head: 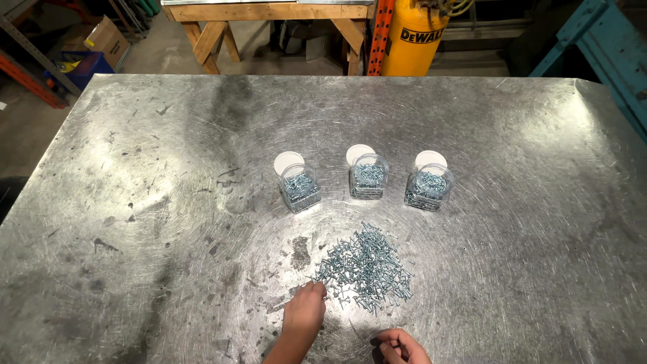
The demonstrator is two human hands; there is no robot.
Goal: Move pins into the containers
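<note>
A loose pile of small silver screws [364, 266] lies on the scratched metal table [135, 202]. My left hand [304, 311] reaches to the pile's near left edge, fingertips pinched together at the screws there. My right hand [399, 346] rests at the bottom edge of the view, fingers curled in; whether it holds screws I cannot tell. Behind the pile stand three clear plastic jars holding screws: left jar [299, 189], middle jar [368, 176], right jar [428, 189]. A white round lid lies behind each one, such as the left lid [288, 162].
Beyond the table's far edge stand a wooden sawhorse [269, 27], a yellow tank [414, 34], a blue metal frame [606, 47] at right, and a cardboard box [106, 40] on shelving at left.
</note>
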